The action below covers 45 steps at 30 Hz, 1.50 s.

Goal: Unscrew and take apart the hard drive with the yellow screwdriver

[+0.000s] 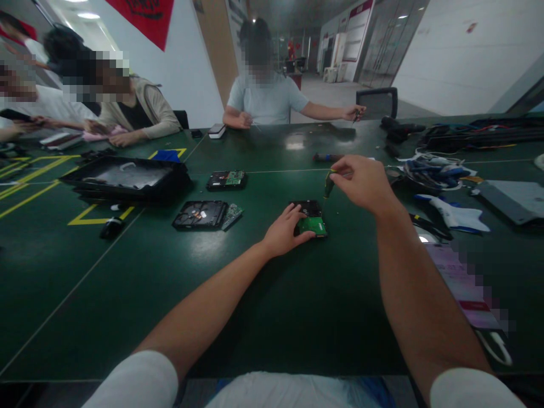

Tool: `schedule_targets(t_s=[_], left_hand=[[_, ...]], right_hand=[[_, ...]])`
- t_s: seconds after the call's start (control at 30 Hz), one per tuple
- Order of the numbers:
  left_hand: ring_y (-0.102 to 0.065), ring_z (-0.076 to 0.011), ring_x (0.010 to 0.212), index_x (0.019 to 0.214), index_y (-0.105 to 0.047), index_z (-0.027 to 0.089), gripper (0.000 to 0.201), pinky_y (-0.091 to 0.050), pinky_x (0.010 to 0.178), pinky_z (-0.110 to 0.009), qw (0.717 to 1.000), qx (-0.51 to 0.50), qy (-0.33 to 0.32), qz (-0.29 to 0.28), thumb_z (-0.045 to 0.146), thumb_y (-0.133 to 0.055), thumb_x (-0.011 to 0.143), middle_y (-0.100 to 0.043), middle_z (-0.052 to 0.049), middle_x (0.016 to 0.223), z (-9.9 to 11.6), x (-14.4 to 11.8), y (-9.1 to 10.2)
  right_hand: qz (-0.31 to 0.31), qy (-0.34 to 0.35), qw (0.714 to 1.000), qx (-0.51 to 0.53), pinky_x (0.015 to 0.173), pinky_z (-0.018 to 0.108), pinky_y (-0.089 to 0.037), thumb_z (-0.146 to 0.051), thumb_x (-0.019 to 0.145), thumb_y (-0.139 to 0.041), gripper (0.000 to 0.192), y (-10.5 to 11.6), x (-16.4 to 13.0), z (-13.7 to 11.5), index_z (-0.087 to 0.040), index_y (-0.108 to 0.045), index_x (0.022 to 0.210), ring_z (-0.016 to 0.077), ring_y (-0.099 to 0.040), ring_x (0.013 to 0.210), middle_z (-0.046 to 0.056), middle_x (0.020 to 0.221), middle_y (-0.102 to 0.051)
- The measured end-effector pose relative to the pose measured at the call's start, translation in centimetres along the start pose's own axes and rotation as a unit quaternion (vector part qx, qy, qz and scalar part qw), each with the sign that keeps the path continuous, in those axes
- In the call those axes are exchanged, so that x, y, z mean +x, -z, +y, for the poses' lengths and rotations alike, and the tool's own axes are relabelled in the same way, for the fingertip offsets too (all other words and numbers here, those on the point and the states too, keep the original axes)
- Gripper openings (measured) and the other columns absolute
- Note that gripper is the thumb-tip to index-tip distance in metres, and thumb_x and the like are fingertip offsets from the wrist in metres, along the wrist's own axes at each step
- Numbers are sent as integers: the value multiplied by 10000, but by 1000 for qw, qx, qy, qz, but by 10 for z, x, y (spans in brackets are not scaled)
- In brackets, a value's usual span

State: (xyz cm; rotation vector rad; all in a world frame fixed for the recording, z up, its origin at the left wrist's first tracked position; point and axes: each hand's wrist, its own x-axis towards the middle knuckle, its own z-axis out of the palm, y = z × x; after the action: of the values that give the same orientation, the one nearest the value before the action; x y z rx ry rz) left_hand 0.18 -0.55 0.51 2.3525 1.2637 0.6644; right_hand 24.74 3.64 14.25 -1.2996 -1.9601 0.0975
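A hard drive [313,209] with a green circuit board lies on the dark green table in front of me. My left hand [287,229] grips it from the left, fingers over the black part and thumb along the near edge of the board. Pinched in my right hand [361,181] is a screwdriver [328,185] with a dark green handle, held upright above the drive's right side. Its tip points down near the drive's far right corner; whether it touches a screw is too small to tell.
Another hard drive [199,215] lies to the left, beside a loose circuit board [233,215]; a further drive [226,180] is behind. A black tray [127,175] stands far left. Gloves [453,214], cables [433,170] and a grey box [510,198] lie right. A person [266,96] sits opposite.
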Motion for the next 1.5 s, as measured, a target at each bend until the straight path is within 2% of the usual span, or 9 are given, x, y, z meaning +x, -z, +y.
schedule_targets(t_s=[0.23,0.47,0.63,0.83,1.07,1.27,1.5], left_hand=[[-192,-328,1718,1468,-596,222,667,-324,1364,-564,1000,-6,4,-6,675,-666,983,-380,-150,1783,2,-1,3],[-195,-339,1717,1468,-601,206,689,-326,1363,-559,1000,-7,2,-7,683,-667,977,-389,-163,1776,1,0,2],[-203,-324,1717,1462,-603,198,681,-322,1368,-536,1000,-1,0,-5,677,-663,982,-389,-164,1776,2,0,2],[-203,-332,1717,1467,-603,192,693,-324,1367,-543,1000,3,4,-4,683,-659,982,-393,-163,1775,2,1,1],[-207,-335,1716,1467,-607,185,701,-333,1362,-542,1000,5,1,-1,690,-651,984,-394,-167,1774,1,0,0],[-201,-329,1717,1469,-600,200,691,-328,1364,-547,1000,1,3,-4,686,-659,981,-389,-160,1777,0,1,0],[-207,-336,1715,1469,-602,195,700,-333,1362,-547,1000,4,-3,-3,693,-657,980,-389,-166,1776,-1,0,0]], right_hand=[[1,-12,1000,19,853,509,-620,-334,882,-771,108,2,-2,-5,-288,-795,977,323,-763,897,71,954,-813],[-2,0,1000,11,920,531,-601,-292,889,-757,104,1,-1,-4,-266,-807,977,335,-767,951,92,1035,-817],[8,-4,1000,8,892,503,-608,-301,885,-748,155,-1,0,0,-245,-808,1017,326,-768,929,97,1031,-822],[-1,17,1000,0,898,506,-604,-277,900,-729,129,-1,1,-1,-250,-815,992,310,-762,902,98,1042,-821],[6,-1,1000,20,852,478,-606,-300,895,-748,129,-1,-1,-3,-248,-785,1007,304,-760,897,89,991,-812],[0,16,1000,2,881,491,-591,-287,909,-729,85,0,0,-4,-242,-787,951,298,-749,883,90,971,-804],[-3,6,1000,-9,926,509,-570,-253,931,-676,156,0,1,-2,-242,-816,998,317,-757,933,93,1033,-823]])
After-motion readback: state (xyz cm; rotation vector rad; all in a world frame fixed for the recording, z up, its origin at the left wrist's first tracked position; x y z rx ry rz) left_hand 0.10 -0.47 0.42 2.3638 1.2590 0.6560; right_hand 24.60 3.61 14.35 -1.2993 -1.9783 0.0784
